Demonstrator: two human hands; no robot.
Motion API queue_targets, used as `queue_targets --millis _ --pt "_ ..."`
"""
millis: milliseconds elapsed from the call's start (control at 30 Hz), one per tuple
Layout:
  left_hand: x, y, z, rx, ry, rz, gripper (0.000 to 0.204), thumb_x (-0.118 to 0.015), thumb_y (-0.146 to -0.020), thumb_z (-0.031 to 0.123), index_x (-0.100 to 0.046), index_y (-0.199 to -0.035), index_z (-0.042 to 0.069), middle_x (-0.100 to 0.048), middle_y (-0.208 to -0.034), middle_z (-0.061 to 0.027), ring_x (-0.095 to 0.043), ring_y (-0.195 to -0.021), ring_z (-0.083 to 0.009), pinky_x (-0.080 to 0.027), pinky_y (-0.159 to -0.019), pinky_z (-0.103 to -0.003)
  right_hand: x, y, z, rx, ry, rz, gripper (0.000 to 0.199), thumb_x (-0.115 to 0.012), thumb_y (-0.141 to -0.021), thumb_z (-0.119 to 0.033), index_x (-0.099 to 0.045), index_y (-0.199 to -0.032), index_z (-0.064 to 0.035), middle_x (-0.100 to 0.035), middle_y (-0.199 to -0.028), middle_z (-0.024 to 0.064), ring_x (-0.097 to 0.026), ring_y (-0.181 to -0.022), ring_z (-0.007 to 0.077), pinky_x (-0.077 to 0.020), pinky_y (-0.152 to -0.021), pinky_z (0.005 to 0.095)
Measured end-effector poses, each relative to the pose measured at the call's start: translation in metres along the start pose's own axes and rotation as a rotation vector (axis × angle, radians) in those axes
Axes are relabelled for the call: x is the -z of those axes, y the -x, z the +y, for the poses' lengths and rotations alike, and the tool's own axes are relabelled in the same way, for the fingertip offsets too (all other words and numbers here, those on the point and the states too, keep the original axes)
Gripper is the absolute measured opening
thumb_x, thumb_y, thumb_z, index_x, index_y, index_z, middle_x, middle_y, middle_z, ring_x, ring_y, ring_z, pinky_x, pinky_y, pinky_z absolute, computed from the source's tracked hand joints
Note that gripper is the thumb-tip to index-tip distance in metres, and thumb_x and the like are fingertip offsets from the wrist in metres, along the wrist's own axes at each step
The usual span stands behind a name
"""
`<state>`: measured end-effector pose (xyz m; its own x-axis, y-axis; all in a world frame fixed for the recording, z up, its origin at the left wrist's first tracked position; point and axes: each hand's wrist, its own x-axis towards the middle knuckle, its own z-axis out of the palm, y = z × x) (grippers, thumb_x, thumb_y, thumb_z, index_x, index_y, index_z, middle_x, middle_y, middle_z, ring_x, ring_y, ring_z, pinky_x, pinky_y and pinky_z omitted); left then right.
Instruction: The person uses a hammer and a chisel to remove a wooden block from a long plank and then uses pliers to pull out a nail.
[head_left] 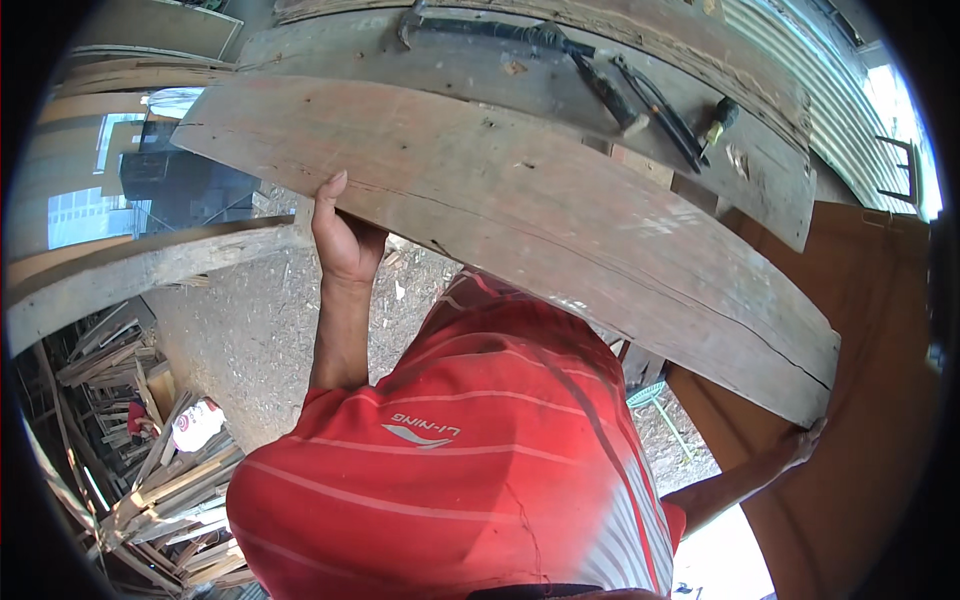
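A long, weathered wooden board (520, 210) with a lengthwise crack lies across my front, its near edge against my red shirt. My left hand (345, 235) grips that near edge left of the middle, thumb on the top face and fingers hidden underneath. At the board's far right end, my right hand (808, 440) is closed around the corner, mostly hidden by it. Beyond the board, a claw-headed tool with a dark wrapped handle (490, 30) rests on the workbench (330, 45).
Beside it on the bench lie a short dark-handled tool (608, 95), long-handled pincers (660, 110) and a small tool with a yellowish part (720, 120). Scrap wood (180, 490) is heaped at lower left. A wooden beam (150, 265) runs along the left; a brown panel (860, 330) stands at right.
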<state>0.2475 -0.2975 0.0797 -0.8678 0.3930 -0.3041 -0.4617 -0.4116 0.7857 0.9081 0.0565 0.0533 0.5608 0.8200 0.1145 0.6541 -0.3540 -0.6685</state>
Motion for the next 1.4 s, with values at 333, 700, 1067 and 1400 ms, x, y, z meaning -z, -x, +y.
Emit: queue_targets --millis 333,700,1067,1400 --pt "0.124 0.036 -0.064 0.211 0.023 0.171 0.057 -0.058 -0.094 0.031 -0.049 -0.144 0.005 -0.059 -0.138 -0.0113 -0.057 -0.126 -0.0312 -0.046 -0.108 -0.049 0.042 -0.004 0.187 0.848 0.597 -0.218 0.066 -0.075 -0.084 -0.023 -0.053 -0.145 -0.0121 -0.064 -0.137 0.0160 -0.062 -0.122 0.0390 -0.0527 -0.100 0.0484" --pt "0.157 0.011 -0.109 0.140 -0.109 0.233 0.074 -0.045 -0.101 0.062 -0.039 -0.154 0.010 -0.044 -0.156 -0.0140 -0.041 -0.144 -0.0353 -0.035 -0.119 -0.056 -0.060 0.078 0.144 -0.379 -0.508 -0.278 0.045 -0.062 -0.101 -0.034 -0.058 -0.137 -0.0066 -0.060 -0.131 0.0125 -0.061 -0.111 0.0268 -0.0564 -0.082 0.0429" --pt "0.152 0.018 -0.106 0.175 -0.296 0.179 0.090 -0.043 -0.096 0.074 -0.030 -0.159 0.010 -0.036 -0.160 -0.0158 -0.035 -0.147 -0.0360 -0.032 -0.121 -0.053 -0.068 0.104 0.132 -0.227 -0.409 -0.202 0.054 -0.057 -0.105 -0.041 -0.049 -0.147 -0.0075 -0.057 -0.138 0.0129 -0.058 -0.121 0.0265 -0.0543 -0.092 0.0427" --pt "0.174 0.006 -0.107 0.203 -0.365 0.139 0.091 -0.033 -0.097 0.077 -0.031 -0.159 0.010 -0.036 -0.161 -0.0145 -0.035 -0.147 -0.0357 -0.031 -0.121 -0.053 -0.085 0.121 0.132 -0.007 -0.368 0.030 0.054 -0.050 -0.107 -0.043 -0.052 -0.141 -0.0004 -0.062 -0.132 0.0213 -0.060 -0.119 0.0316 -0.0477 -0.100 0.0420"
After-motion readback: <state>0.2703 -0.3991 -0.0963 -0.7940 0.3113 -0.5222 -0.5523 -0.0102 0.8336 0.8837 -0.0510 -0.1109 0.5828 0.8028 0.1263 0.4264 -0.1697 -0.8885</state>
